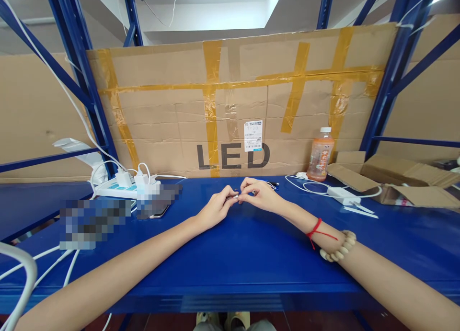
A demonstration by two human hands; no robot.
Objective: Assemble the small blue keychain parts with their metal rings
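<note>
left hand (216, 208): grip pinched on small piece (235, 196) | right hand (261, 196): fingertips beside it, grip unclear | pinch lightly, steady fingertips, low over bench (230, 259)

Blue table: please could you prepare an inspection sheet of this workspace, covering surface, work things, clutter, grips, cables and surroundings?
Surface: blue table, shiny.
Work things: small object, too small to identify.
Clutter: upright bottle and cardboard box at right; power strip at left.
Grips: left hand pinches the small object; right hand close beside it, hold unclear.
Cables: white cables at left, also at right with an adapter.
Surroundings: taped cardboard sheet marked LED behind; rack posts both sides.
</note>
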